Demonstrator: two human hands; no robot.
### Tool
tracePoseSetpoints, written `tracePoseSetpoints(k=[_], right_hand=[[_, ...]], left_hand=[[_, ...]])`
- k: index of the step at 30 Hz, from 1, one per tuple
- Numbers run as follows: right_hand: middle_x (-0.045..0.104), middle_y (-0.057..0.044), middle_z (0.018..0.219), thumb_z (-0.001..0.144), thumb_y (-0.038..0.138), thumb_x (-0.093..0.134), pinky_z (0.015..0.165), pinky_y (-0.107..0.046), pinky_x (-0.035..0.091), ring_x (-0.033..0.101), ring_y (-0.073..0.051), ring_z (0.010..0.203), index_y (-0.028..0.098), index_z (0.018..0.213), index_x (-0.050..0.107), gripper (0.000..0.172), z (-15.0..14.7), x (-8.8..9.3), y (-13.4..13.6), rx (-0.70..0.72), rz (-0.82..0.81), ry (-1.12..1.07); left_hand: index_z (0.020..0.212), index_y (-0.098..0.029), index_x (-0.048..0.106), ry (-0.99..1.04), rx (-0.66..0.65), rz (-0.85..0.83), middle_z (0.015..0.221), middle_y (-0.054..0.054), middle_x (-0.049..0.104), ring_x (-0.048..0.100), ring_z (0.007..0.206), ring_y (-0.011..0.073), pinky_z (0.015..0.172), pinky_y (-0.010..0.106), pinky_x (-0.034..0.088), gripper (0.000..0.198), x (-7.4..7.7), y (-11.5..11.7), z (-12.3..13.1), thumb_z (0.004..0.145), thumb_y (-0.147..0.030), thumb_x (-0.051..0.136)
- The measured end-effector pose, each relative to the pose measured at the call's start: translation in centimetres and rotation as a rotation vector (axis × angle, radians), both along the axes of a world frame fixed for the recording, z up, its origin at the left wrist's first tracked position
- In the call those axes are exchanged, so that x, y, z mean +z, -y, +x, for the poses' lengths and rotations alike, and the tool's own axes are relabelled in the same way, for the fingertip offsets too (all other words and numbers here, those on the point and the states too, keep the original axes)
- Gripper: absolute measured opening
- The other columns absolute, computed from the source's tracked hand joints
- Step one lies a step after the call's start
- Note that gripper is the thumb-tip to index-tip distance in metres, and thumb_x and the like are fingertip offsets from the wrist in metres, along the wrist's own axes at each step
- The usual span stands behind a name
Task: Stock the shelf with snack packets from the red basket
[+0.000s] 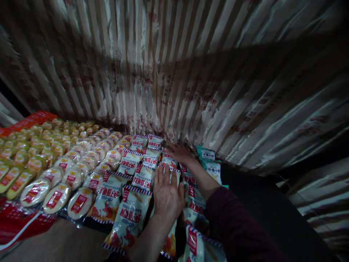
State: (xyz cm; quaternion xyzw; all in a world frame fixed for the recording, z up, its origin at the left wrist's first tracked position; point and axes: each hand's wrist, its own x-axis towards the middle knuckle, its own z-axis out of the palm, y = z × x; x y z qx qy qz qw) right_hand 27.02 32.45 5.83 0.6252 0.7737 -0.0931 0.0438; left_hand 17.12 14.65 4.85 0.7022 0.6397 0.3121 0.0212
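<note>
My left hand (168, 194) lies palm down with its fingers stretched out on a white snack bag printed in red and blue. Farther back, my right hand (180, 153) rests on another such bag (169, 160), its fingers extended and partly in shadow. Around both hands, rows of the same snack bags (129, 214) overlap, with striped red, white and blue edges. More bags (200, 251) lie in front, below my right forearm. To the right of my right hand are teal and white snack bags (212, 169).
Left of the bags, round wrapped crackers (80, 203) stand in slanted rows. Beyond them sit yellow wrapped snacks (19, 183) and an orange-red sheet (40, 117). A red basket (24, 222) and white cable (20, 233) are lower left. A striped, printed plastic curtain (169, 72) hangs behind.
</note>
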Motion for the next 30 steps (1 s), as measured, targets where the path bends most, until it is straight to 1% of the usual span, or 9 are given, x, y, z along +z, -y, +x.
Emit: tracePoseSetpoints(k=[2, 4, 7, 10, 14, 17, 20, 24, 30], right_hand=[[0.029, -0.008, 0.154, 0.087, 0.070, 0.019, 0.110, -0.046, 0.023, 0.031, -0.028, 0.139, 0.025, 0.148, 0.023, 0.076, -1.0, 0.1, -0.6, 0.070, 0.003, -0.100], [0.028, -0.007, 0.154, 0.089, 0.067, 0.021, 0.111, -0.038, 0.023, 0.030, -0.023, 0.139, 0.023, 0.149, 0.019, 0.075, -2.2, 0.2, -1.2, 0.145, 0.035, -0.224], [0.027, -0.004, 0.155, 0.092, 0.063, 0.023, 0.111, -0.033, 0.024, 0.028, -0.019, 0.140, 0.024, 0.150, 0.016, 0.070, -4.0, 0.1, -2.1, 0.158, 0.121, -0.346], [0.030, -0.003, 0.153, 0.092, 0.060, 0.029, 0.110, -0.033, 0.026, 0.028, -0.020, 0.140, 0.027, 0.146, 0.030, 0.063, -5.3, -0.4, -2.8, 0.104, 0.130, -0.337], [0.045, -0.008, 0.140, 0.089, 0.051, 0.048, 0.106, -0.031, 0.032, 0.044, -0.020, 0.129, 0.024, 0.135, 0.048, 0.053, -5.5, -1.2, -3.4, 0.108, 0.134, -0.357], [0.053, -0.008, 0.128, 0.085, 0.044, 0.057, 0.101, -0.029, 0.036, 0.052, -0.018, 0.118, 0.022, 0.126, 0.056, 0.046, -5.2, -1.4, -3.4, 0.159, 0.148, -0.404], [0.055, -0.009, 0.125, 0.083, 0.045, 0.060, 0.099, -0.030, 0.038, 0.052, -0.019, 0.116, 0.019, 0.124, 0.055, 0.048, -5.0, -1.2, -3.4, 0.157, 0.155, -0.424], [0.051, -0.011, 0.133, 0.083, 0.048, 0.060, 0.098, -0.030, 0.038, 0.050, -0.020, 0.119, 0.018, 0.136, 0.042, 0.064, -5.1, -1.0, -3.2, 0.151, 0.160, -0.439], [0.056, -0.009, 0.124, 0.084, 0.049, 0.057, 0.093, -0.029, 0.042, 0.056, -0.021, 0.112, 0.022, 0.127, 0.054, 0.051, -4.9, -1.5, -2.9, 0.147, 0.103, -0.363]], left_hand=[[0.122, -0.012, 0.060, 0.006, 0.044, 0.005, 0.141, 0.015, 0.047, 0.025, 0.140, 0.0331, 0.114, 0.052, 0.024, 0.046, 0.3, -0.3, -0.7, 0.087, -0.038, 0.046], [0.124, -0.012, 0.059, 0.003, 0.080, -0.010, 0.141, 0.015, 0.047, 0.024, 0.140, 0.0353, 0.114, 0.054, 0.023, 0.047, 0.3, -0.7, -1.4, 0.085, -0.037, 0.050], [0.126, -0.013, 0.057, -0.007, 0.101, -0.034, 0.140, 0.014, 0.049, 0.026, 0.139, 0.0373, 0.111, 0.057, 0.024, 0.050, -0.1, -1.2, -2.1, 0.083, -0.038, 0.052], [0.127, -0.015, 0.057, -0.024, 0.108, -0.070, 0.138, 0.014, 0.051, 0.031, 0.136, 0.0380, 0.110, 0.057, 0.026, 0.050, -0.7, -1.5, -2.2, 0.083, -0.038, 0.052], [0.127, -0.014, 0.057, -0.038, 0.118, -0.129, 0.137, 0.015, 0.052, 0.040, 0.131, 0.0365, 0.109, 0.055, 0.028, 0.049, -0.7, -1.6, -2.2, 0.083, -0.035, 0.051], [0.128, -0.014, 0.056, -0.020, 0.126, -0.118, 0.141, 0.015, 0.047, 0.034, 0.135, 0.0359, 0.111, 0.053, 0.026, 0.050, -0.4, -1.7, -2.3, 0.083, -0.034, 0.051], [0.128, -0.015, 0.056, 0.002, 0.147, -0.103, 0.144, 0.014, 0.044, 0.025, 0.139, 0.0372, 0.112, 0.055, 0.024, 0.050, -0.3, -1.7, -2.4, 0.082, -0.035, 0.053], [0.129, -0.016, 0.055, 0.005, 0.158, -0.105, 0.141, 0.013, 0.047, 0.027, 0.138, 0.0379, 0.111, 0.056, 0.023, 0.051, -0.4, -1.8, -2.5, 0.081, -0.034, 0.054], [0.128, -0.014, 0.056, -0.003, 0.167, -0.129, 0.139, 0.014, 0.050, 0.033, 0.135, 0.0381, 0.111, 0.055, 0.024, 0.050, -0.1, -1.8, -2.7, 0.082, -0.034, 0.052]])
